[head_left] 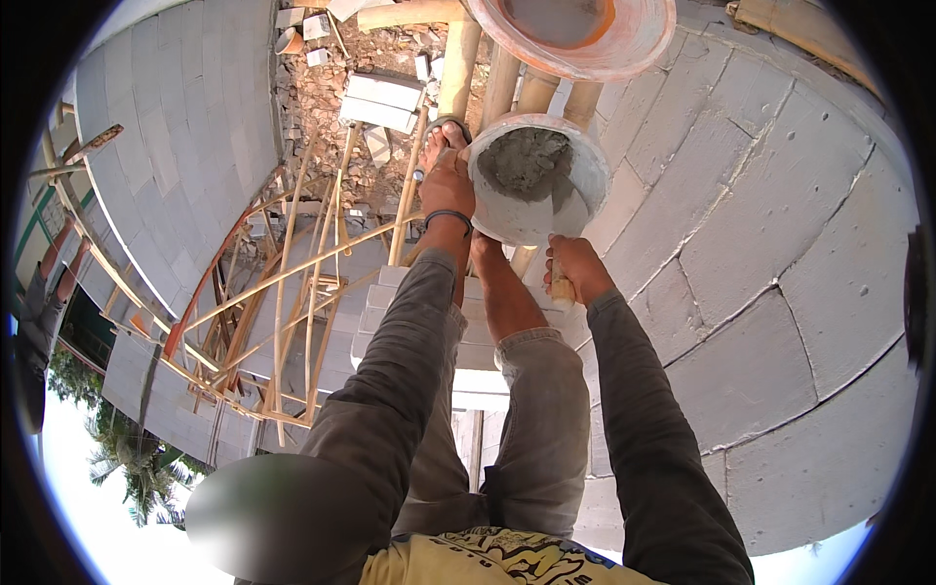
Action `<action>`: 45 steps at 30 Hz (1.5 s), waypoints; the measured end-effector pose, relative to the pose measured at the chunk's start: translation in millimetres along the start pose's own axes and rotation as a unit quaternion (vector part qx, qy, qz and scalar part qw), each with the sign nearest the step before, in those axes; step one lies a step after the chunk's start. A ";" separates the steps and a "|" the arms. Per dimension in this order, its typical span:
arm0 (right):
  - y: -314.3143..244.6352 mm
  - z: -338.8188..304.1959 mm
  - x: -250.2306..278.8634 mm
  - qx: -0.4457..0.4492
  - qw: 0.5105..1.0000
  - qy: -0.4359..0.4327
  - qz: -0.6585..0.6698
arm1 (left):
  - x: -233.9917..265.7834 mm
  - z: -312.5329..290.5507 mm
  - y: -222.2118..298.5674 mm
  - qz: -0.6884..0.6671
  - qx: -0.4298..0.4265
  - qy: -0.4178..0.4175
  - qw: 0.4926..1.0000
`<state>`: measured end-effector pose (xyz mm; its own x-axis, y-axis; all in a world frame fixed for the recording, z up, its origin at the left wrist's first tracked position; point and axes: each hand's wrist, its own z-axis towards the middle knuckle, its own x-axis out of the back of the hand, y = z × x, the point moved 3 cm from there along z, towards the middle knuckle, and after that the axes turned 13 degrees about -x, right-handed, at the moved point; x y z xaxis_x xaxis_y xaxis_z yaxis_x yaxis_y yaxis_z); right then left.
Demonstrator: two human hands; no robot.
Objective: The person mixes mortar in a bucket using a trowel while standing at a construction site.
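A whitish round bucket [592, 166] with wet grey mortar [526, 161] inside stands on bamboo poles in front of me. My left hand [450, 187] is closed at its left rim, beside my bare toes. In my right hand [580, 268] is a trowel [568, 210], gripped by its pale wooden handle. The trowel's blade reaches over the near rim into the bucket, against the mortar. Some fingers of my left hand are hidden.
A wide basin [643, 39] with orange stains stands beyond the bucket. A grey block wall [751, 224] rises close on the right, another wall [175, 127] on the left. Bamboo scaffolding [312, 283] and rubble [375, 58] with pale blocks [382, 100] lie below.
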<state>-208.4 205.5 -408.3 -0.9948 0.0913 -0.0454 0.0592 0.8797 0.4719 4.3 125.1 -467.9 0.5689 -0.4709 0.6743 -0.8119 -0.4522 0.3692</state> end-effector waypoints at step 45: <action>7.1 18.6 -74.9 0.447 0.788 0.204 -0.371 | -16.8 13.2 -2.4 -0.161 -0.115 -0.097 0.975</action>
<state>-132.0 213.6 -417.9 -0.7167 -0.5994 0.3563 -0.6973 0.6149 -0.3683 -1.6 124.1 -488.6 0.7953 -0.4775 0.3735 -0.5820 -0.4290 0.6908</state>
